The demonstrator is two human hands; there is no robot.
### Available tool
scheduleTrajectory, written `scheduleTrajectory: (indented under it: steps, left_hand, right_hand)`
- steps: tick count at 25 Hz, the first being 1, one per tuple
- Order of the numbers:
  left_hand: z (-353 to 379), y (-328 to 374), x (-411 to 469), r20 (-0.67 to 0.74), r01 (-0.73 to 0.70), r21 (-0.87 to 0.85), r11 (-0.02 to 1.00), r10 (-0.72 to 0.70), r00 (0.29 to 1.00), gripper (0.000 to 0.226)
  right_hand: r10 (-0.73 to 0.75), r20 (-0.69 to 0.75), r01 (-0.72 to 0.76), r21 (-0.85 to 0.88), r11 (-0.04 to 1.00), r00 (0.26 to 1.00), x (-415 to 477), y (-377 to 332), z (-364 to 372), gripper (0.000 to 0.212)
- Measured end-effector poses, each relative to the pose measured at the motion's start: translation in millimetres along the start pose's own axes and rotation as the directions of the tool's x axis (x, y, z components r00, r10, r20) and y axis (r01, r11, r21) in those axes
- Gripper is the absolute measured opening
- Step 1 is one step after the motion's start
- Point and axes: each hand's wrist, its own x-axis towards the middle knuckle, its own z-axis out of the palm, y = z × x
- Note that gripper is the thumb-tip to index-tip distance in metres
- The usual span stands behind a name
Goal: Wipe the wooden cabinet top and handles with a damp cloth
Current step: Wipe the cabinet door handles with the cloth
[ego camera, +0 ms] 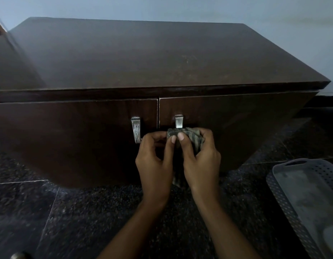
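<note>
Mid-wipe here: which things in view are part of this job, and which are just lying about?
Part of the job:
cabinet top
left door handle
right door handle
cloth, bunched in left hand and right hand

Lying about:
perforated grey basket on the floor at right
round knob at the bottom left edge

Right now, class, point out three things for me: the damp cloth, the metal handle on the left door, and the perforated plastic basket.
damp cloth (pixel 196 136): head view, striped bunched upper fold.
left door handle (pixel 136 130): head view, middle of metal strip.
perforated plastic basket (pixel 281 195): head view, dotted left wall.
</note>
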Motion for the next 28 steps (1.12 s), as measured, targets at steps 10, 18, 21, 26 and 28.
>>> scheduleTrajectory:
  steps: [10, 18, 21, 26, 28]
  left_hand:
    - [6.1, -24.1, -4.7, 0.006, 0.088, 0.014, 0.996, -0.088, 0.996, 0.010]
    - [4.3, -30.0, -0.8, 0.028, 0.138, 0.066, 0.988, -0.140, 0.990, 0.005]
    - [-5.8, -23.4, -8.7, 0.035, 0.138, 0.069, 0.988, -0.141, 0.989, 0.005]
    - [-42.7, -7.7, -14.7, -0.033, 0.066, 0.044, 0.997, -0.065, 0.997, 0.008]
    - [-55.3, 0.6, -5.1, -0.077, 0.067, 0.011, 0.998, -0.066, 0.995, 0.011]
  right_hand:
    - [0.011, 0.042, -0.009, -0.049, 0.999, 0.999, 1.9, 30.5, 6.1, 0.024]
    - [0.054, 0.033, -0.049, -0.141, 0.989, 0.998, 3.2, 28.9, 9.2, 0.021]
    - [0.109, 0.040, -0.104, -0.105, 0.989, 0.993, -8.5, 21.5, 8.0, 0.021]
    - [0.060, 0.136, -0.061, 0.005, 0.998, 0.989, -31.1, -9.8, 14.4, 0.012]
    - [0.046, 0.166, -0.057, 0.059, 0.997, 0.985, -29.1, -24.5, 24.1, 0.012]
